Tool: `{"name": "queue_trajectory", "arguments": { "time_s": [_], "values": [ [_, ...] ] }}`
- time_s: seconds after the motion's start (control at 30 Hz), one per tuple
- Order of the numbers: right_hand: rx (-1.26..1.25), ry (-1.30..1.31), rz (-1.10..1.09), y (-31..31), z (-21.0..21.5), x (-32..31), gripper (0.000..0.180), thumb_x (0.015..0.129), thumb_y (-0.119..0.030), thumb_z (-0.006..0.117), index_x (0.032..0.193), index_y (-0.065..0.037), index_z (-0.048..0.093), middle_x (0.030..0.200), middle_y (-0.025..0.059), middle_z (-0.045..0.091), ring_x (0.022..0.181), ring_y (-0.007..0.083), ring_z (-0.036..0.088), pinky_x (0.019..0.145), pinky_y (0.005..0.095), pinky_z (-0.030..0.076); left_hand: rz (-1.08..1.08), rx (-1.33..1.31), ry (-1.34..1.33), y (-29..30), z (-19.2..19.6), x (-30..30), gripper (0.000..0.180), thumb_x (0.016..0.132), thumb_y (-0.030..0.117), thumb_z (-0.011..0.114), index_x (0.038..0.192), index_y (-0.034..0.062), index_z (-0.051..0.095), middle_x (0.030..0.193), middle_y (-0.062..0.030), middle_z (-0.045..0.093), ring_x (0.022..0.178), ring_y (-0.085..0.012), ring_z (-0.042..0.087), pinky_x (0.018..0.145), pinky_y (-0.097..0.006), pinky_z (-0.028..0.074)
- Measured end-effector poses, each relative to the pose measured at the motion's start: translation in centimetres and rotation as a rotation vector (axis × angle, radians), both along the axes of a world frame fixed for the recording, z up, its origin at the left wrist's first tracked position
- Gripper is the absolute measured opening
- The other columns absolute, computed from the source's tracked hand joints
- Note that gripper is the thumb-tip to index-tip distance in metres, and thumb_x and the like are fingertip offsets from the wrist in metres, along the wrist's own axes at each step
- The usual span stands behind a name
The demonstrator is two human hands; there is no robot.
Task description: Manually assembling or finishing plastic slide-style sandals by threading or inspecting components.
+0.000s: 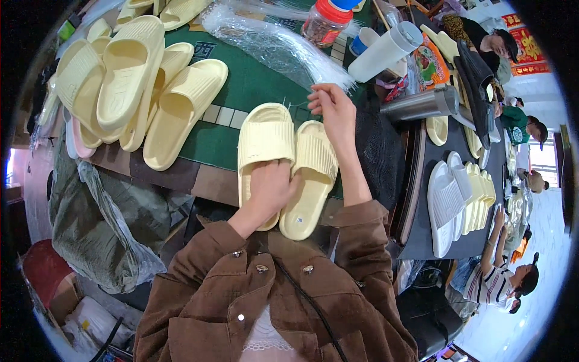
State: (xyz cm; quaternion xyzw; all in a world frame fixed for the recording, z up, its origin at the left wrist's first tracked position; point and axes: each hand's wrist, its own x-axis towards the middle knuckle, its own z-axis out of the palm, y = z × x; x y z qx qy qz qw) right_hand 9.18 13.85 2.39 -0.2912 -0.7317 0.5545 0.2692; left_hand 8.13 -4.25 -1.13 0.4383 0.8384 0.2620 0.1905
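A pair of cream slide slippers lies side by side at the near edge of the green table [220, 137], heels toward me. My left hand [269, 186] reaches under the strap of the left slipper [265, 142]; its fingers are hidden inside and its thumb rests by the inner edge of the right slipper [307, 199]. Above the right slipper's toe, my right hand [335, 111] has its fingertips pinched on a thin clear plastic strand [297, 105]. That strand runs from the fingers to the toe of the left slipper.
Several cream slippers [187, 108] are heaped at the left. A bundle of clear plastic strands [265, 45] lies at the back, near a red-lidded jar [325, 24], a white bottle [386, 51] and a steel tumbler [422, 102]. More slippers [449, 202] stand on a dark table at right; other people are beyond.
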Motion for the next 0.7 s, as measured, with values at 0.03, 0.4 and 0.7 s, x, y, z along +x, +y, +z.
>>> {"name": "queue_trajectory", "arguments": {
  "time_s": [0.03, 0.4, 0.7],
  "values": [
    [0.165, -0.023, 0.008, 0.1, 0.0, -0.6, 0.016, 0.091, -0.002, 0.048, 0.097, 0.002, 0.063, 0.077, 0.0091, 0.067, 0.07, 0.0133, 0.065, 0.061, 0.0265, 0.051, 0.006, 0.015, 0.002, 0.0, -0.1, 0.0, 0.04, 0.082, 0.034, 0.062, 0.093, -0.0043, 0.059, 0.086, -0.0237, 0.061, 0.075, -0.0377, 0.062, 0.068, -0.046, 0.05],
    [0.162, -0.315, 0.348, -0.4, -1.2, -3.0, 0.02, 0.091, -0.009, 0.049, 0.1, 0.0, 0.064, 0.068, 0.0039, 0.061, 0.059, 0.0094, 0.054, 0.055, 0.0247, 0.045, -0.017, 0.089, 0.063, -0.5, -0.4, 0.0, 0.036, 0.082, 0.033, 0.062, 0.093, -0.0012, 0.059, 0.082, -0.0194, 0.061, 0.068, -0.034, 0.062, 0.06, -0.043, 0.051],
    [0.359, -0.214, 0.197, -0.4, -1.0, -1.3, 0.014, 0.091, -0.009, 0.051, 0.095, 0.002, 0.06, 0.07, 0.0075, 0.063, 0.059, 0.0129, 0.059, 0.054, 0.0258, 0.046, -0.092, 0.105, 0.031, -1.4, 0.3, -0.9, 0.041, 0.081, 0.033, 0.064, 0.099, -0.0032, 0.057, 0.091, -0.0199, 0.061, 0.08, -0.0338, 0.062, 0.069, -0.041, 0.051]
  ]
}}
